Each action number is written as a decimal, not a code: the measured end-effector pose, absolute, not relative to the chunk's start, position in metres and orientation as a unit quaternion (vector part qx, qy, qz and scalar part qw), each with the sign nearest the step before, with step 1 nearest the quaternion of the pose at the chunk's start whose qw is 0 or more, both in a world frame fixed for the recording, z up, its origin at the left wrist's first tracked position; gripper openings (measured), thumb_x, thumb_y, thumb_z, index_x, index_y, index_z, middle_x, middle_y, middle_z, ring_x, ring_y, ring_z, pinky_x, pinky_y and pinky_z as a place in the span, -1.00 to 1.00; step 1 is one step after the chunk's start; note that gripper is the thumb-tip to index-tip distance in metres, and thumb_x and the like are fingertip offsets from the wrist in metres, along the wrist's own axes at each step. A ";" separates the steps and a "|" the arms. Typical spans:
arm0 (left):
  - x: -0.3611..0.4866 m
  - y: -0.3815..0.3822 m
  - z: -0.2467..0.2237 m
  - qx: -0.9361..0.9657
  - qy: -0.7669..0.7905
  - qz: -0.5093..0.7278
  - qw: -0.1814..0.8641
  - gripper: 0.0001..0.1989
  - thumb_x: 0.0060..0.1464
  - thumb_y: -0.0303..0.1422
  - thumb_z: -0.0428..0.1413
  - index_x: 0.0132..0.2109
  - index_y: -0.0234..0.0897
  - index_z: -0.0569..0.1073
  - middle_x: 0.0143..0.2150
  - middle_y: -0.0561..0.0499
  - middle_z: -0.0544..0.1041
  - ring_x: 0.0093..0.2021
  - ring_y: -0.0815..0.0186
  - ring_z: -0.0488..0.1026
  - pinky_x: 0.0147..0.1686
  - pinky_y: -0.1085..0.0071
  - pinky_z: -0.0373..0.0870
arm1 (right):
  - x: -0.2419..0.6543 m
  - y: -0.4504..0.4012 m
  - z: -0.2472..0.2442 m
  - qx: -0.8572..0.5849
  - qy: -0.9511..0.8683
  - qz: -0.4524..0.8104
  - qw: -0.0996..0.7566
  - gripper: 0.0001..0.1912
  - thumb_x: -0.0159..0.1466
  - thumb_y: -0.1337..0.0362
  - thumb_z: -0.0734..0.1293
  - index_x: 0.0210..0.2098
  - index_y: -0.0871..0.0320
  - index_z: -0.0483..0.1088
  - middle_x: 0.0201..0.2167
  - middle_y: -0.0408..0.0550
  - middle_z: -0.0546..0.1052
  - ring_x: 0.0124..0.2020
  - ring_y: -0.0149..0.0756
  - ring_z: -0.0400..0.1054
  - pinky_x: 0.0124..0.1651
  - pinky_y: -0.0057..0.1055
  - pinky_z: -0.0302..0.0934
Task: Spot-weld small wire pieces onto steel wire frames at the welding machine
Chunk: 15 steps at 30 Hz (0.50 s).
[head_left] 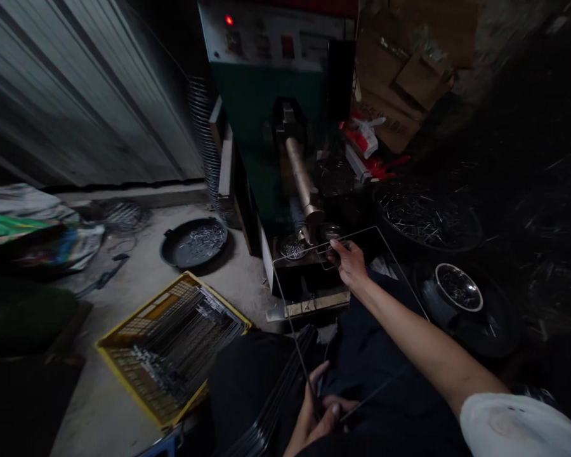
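Note:
A thin rectangular wire frame stretches from my lap up to the spot-welding machine. My right hand pinches its far side between thumb and fingers, close beside the machine's electrode tip. A smaller bent wire piece shows under those fingers, partly hidden. Down by my lap, my left hand is closed round the frame's near side. A bundle of similar wire frames lies across my left thigh. Just below the electrode, a small dish of metal bits sits on the machine's ledge.
A yellow plastic crate of wire frames stands on the floor at left. Behind it is a black pan of small metal parts. At right are a wide basin of wire pieces and a bowl. Cardboard boxes lean behind.

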<state>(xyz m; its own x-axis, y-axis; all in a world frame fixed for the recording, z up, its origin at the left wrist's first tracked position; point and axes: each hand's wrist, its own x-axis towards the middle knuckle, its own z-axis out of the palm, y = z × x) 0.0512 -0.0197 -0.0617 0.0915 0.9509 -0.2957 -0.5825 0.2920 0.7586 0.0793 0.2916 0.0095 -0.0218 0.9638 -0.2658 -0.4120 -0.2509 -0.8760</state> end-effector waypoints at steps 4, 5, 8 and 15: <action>0.051 -0.019 -0.062 0.226 0.395 0.553 0.698 -0.36 0.18 -0.16 0.10 0.33 0.12 0.02 -0.21 -0.13 0.64 -0.36 0.18 0.53 -0.32 0.25 0.34 | 0.075 0.293 0.009 -0.453 -0.302 0.649 0.532 -0.60 -0.11 0.23 0.58 -0.37 0.15 0.37 -0.50 -0.25 0.50 -0.53 -0.44 0.39 -0.55 -0.56 0.33; 0.050 -0.019 -0.061 0.225 0.398 0.552 0.697 -0.36 0.18 -0.16 0.10 0.32 0.13 0.03 -0.20 -0.13 0.64 -0.36 0.18 0.53 -0.32 0.25 0.34 | 0.074 0.293 0.009 -0.453 -0.301 0.649 0.532 -0.61 -0.11 0.23 0.58 -0.38 0.15 0.37 -0.50 -0.24 0.50 -0.52 -0.44 0.39 -0.55 -0.56 0.32; 0.047 -0.018 -0.058 0.234 0.399 0.543 0.701 -0.34 0.19 -0.16 0.10 0.34 0.09 -0.01 -0.17 -0.14 0.64 -0.35 0.20 0.53 -0.28 0.24 0.36 | 0.071 0.293 0.010 -0.451 -0.301 0.648 0.535 -0.62 -0.12 0.23 0.57 -0.39 0.15 0.38 -0.50 -0.23 0.50 -0.52 -0.43 0.39 -0.55 -0.56 0.33; 0.041 -0.015 -0.050 0.235 0.389 0.544 0.705 -0.32 0.20 -0.18 0.09 0.35 0.04 -0.05 -0.16 -0.16 0.64 -0.36 0.22 0.51 -0.28 0.25 0.36 | 0.068 0.295 0.011 -0.446 -0.313 0.647 0.533 -0.61 -0.13 0.21 0.58 -0.42 0.15 0.37 -0.51 -0.23 0.49 -0.51 -0.41 0.39 -0.53 -0.53 0.34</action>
<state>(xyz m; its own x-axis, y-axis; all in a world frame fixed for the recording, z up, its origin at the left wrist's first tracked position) 0.0412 -0.0148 -0.0498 0.1047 0.9504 -0.2928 -0.5854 0.2969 0.7544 0.0685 0.2954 0.0109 -0.0344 0.9691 -0.2444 -0.4103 -0.2366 -0.8807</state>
